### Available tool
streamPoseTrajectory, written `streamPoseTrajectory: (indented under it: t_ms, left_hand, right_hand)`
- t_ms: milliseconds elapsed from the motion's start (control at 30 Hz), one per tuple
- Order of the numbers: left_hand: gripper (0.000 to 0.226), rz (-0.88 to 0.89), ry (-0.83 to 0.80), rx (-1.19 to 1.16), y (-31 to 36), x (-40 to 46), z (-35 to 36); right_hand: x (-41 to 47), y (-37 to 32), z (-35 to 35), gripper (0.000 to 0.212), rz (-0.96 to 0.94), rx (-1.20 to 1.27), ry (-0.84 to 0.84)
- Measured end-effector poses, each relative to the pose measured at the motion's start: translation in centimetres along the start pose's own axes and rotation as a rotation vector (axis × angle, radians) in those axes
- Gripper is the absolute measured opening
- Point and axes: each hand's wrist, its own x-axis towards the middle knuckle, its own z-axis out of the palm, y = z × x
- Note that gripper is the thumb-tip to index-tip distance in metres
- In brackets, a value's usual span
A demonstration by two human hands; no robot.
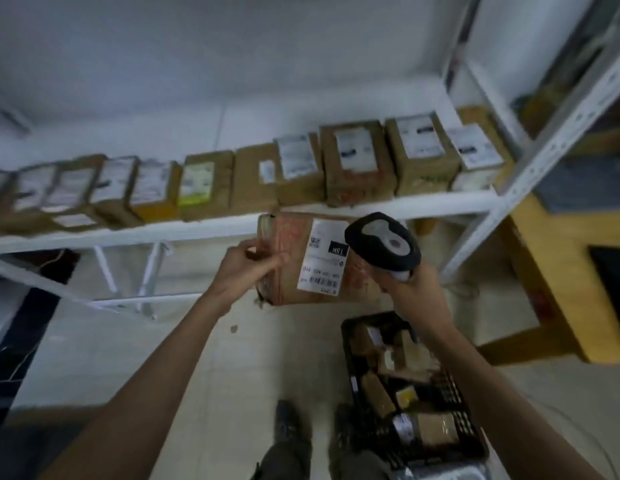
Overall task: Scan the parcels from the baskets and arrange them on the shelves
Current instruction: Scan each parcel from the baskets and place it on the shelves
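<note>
My left hand grips the left side of a brown cardboard parcel, held up in front of the white shelf. A white shipping label on the parcel faces me. My right hand holds a black and grey barcode scanner by its handle, the head close over the label's right edge. Below on the floor stands a black basket with several parcels inside. A row of several labelled cardboard parcels lines the shelf.
A white metal upright of the shelf rack rises at the right. A yellow wooden table stands right of it. My shoes are on the pale tiled floor beside the basket. Dark objects lie at the lower left.
</note>
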Motion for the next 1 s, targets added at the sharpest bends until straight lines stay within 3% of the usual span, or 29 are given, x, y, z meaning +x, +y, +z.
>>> streamPoseTrajectory:
  t_ms: [100, 233, 333, 467, 533, 633, 700, 1000]
  left_hand:
    - [0.039, 0.028, 0.072, -0.081, 1.4, -1.9, -3.4]
    - [0.046, 0.077, 0.188, -0.224, 3.2, -3.1, -7.2]
    - [0.066, 0.134, 0.261, -0.290, 5.4, -3.4, -9.5]
    - [0.043, 0.230, 0.423, -0.384, 9.1, -3.1, -11.2]
    - [0.068, 0.259, 0.482, -0.406, 11.0, -3.2, -11.4]
    - [0.105, 0.270, 0.545, -0.393, 12.7, -3.0, -11.9]
    - [0.109, 0.302, 0.554, -0.376, 13.5, -2.7, -12.2]
    - [0.114, 0.336, 0.583, -0.358, 14.9, -2.6, -12.5]
  right_hand:
    - [0.8, -4.1, 1.4, 0.027, -0.082, -0.011, -0.063]
    - [1.3, -8.7, 3.7, 0.017, -0.194, -0.005, -0.060]
    - [1.2, -11.2, 5.1, 0.018, -0.224, 0.023, -0.085]
    - [1.3, -13.7, 6.0, 0.025, -0.222, -0.045, -0.136]
    - [1.5, -14.5, 6.1, 0.019, -0.239, -0.092, -0.157]
    - [1.9, -15.3, 5.8, 0.029, -0.227, -0.046, -0.206]
    - [2.2, -15.9, 5.4, 0.033, -0.235, -0.011, -0.221]
    - [2.7, -17.7, 2.9, 0.005, -0.244, 0.080, -0.284]
